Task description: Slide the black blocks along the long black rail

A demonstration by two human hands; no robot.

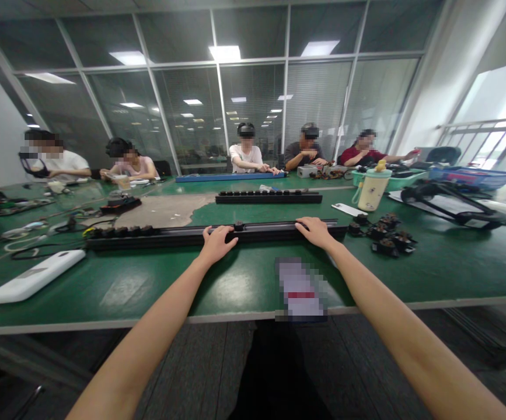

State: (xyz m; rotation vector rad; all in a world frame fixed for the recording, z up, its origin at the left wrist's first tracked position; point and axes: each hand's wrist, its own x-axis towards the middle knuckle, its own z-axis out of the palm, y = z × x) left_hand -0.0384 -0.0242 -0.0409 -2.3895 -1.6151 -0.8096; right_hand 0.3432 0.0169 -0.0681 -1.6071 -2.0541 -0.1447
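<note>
A long black rail [174, 238] lies across the table in front of me. Several black modules [125, 231] sit in a row along its left part, and a single black module [238, 226] stands on it between my hands. My left hand [219, 244] grips the rail near its middle, with the fingers over the top edge and the thumb pointing right. Toward the right end, my right hand [317, 233] holds the same rail with bent fingers; its thumb is largely hidden. Right of the rail lie several loose black modules [386, 236].
Behind lies a second black rail [270, 198] fitted with modules. A phone [300, 289] rests at the front edge, a white case-like object [36, 277] at left. A cup [374, 189], a white phone [349, 209] and a black frame [454, 204] stand right. Several people sit opposite.
</note>
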